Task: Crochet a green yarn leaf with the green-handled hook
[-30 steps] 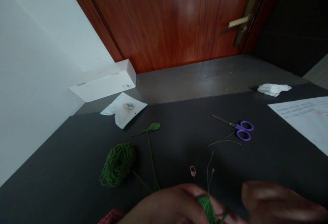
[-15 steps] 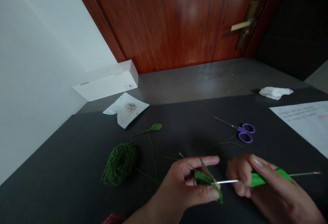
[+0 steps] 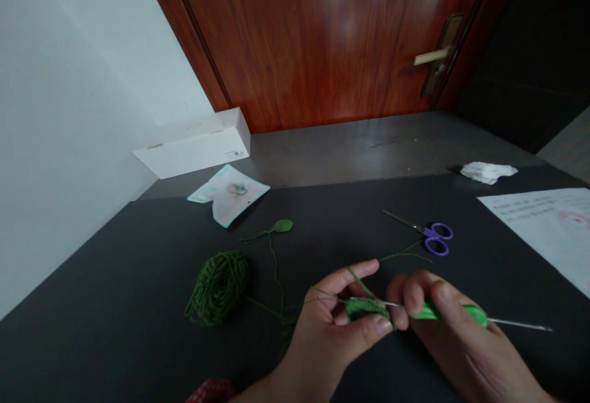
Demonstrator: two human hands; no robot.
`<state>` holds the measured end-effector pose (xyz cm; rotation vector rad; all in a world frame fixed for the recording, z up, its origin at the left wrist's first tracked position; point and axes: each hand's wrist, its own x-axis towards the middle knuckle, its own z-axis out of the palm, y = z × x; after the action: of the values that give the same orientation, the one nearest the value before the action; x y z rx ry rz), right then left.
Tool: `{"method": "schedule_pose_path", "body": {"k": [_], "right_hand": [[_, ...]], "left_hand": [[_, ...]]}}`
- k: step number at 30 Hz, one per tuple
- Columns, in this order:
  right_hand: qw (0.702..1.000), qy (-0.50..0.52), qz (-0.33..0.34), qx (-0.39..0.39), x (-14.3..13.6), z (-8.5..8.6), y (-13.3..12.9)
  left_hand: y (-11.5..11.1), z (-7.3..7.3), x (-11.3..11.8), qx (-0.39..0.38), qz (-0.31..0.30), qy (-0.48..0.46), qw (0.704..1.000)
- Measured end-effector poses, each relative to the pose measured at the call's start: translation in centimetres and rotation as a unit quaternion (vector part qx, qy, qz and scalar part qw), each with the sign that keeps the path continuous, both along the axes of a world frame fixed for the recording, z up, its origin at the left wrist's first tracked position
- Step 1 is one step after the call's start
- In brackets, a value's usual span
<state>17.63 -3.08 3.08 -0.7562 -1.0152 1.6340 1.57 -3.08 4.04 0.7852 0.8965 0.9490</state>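
Note:
My left hand point(image 3: 338, 323) pinches a small green crochet piece point(image 3: 366, 309) between thumb and fingers, with a strand of yarn running over the raised index finger. In my right hand point(image 3: 454, 323) is a crochet hook point(image 3: 428, 311) with a green handle, gripped near its front. Its metal shaft reaches into the top edge of the crochet piece, where the tip is hard to make out. The hook's other metal end sticks out to the right. A ball of green yarn point(image 3: 219, 287) lies left of my left hand, its strand trailing toward that hand.
A crocheted leaf point(image 3: 282, 226) with long tails lies beyond the yarn ball. Purple-handled scissors point(image 3: 436, 238) rest beside cut yarn ends. A white packet point(image 3: 235, 197), a white box point(image 3: 198, 148), a crumpled tissue point(image 3: 488, 172) and a printed sheet point(image 3: 548, 225) lie farther out.
My right hand has moved left, closer to my left hand, carrying the hook deeper across the crochet piece. My left hand has shifted slightly up and left. The view has tilted a little.

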Motion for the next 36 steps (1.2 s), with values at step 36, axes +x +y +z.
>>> {"method": "schedule_pose_path", "body": {"k": [36], "right_hand": [[0.998, -0.003, 0.022, 0.058, 2.2, -0.4, 0.5]], "left_hand": [[-0.4, -0.3, -0.4, 0.119, 0.037, 0.028, 0.992]]}}
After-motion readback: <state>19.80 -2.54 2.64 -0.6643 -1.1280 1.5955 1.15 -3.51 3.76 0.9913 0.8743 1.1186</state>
